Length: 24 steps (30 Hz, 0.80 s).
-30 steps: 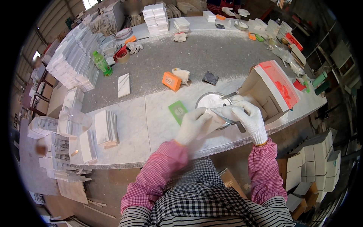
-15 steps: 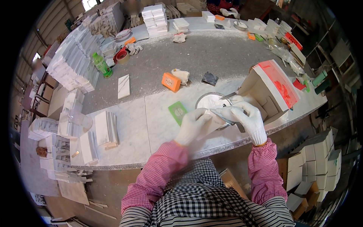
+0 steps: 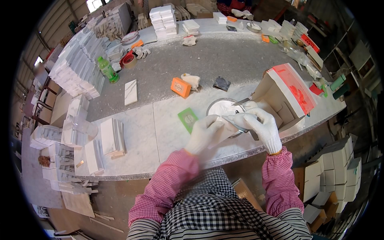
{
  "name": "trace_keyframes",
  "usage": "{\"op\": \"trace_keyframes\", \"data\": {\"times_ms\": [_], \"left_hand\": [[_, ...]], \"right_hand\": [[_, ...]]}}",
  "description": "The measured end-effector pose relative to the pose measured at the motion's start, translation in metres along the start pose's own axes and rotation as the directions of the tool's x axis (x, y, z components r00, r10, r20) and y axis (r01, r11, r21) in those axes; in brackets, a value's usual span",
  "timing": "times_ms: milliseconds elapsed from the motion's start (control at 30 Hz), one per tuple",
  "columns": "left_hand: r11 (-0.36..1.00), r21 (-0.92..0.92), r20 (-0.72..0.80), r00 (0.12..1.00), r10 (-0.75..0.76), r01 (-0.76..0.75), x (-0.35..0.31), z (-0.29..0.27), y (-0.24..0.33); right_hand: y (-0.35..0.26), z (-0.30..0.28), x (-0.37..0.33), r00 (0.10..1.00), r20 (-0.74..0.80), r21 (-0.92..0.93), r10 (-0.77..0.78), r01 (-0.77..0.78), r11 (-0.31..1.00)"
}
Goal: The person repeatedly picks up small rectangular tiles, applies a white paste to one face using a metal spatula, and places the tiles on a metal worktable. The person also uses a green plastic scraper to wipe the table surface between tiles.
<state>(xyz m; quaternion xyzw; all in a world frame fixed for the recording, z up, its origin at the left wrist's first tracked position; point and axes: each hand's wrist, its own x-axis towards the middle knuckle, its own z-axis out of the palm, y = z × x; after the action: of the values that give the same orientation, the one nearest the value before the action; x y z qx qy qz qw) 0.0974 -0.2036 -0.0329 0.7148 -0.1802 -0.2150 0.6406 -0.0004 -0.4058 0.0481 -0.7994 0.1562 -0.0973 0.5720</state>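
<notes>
White knit gloves cover both hands. My left hand (image 3: 201,134) is closed on the edge of a white tile (image 3: 223,131), tilted at the near rim of a metal bowl (image 3: 208,107). My right hand (image 3: 264,127) grips a putty knife (image 3: 237,125), its grey blade lying against or just over the tile. White paste or powder (image 3: 221,107) fills the bowl, partly hidden by my hands. Another flat metal blade (image 3: 241,101) crosses the bowl's far right rim. Left of the bowl, a green block (image 3: 187,119) lies close to my left fingers.
An open cardboard box (image 3: 276,90) stands just right of my right hand. Beyond the bowl are an orange box (image 3: 181,87), a crumpled cloth (image 3: 192,81) and a dark block (image 3: 221,83). Tile stacks (image 3: 112,137), a loose tile (image 3: 131,92) and a green bottle (image 3: 108,70) stand left.
Almost nothing differs. Both hands keep their place over the bowl, with the tile and putty knife held as before.
</notes>
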Motion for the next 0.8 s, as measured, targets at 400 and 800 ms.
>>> {"op": "trace_keyframes", "data": {"times_ms": [400,800], "left_hand": [[0.999,-0.009,-0.01,0.999,0.036,-0.036,-0.002,0.003,0.006],[0.996,-0.055,-0.004,0.998,0.066,-0.066,-0.005,0.003,0.006]], "right_hand": [[0.034,0.009,0.021,0.999,-0.023,0.299,0.04,-0.031,0.954],[0.062,0.05,0.081,0.992,-0.074,-0.453,-0.107,0.062,0.889]]}}
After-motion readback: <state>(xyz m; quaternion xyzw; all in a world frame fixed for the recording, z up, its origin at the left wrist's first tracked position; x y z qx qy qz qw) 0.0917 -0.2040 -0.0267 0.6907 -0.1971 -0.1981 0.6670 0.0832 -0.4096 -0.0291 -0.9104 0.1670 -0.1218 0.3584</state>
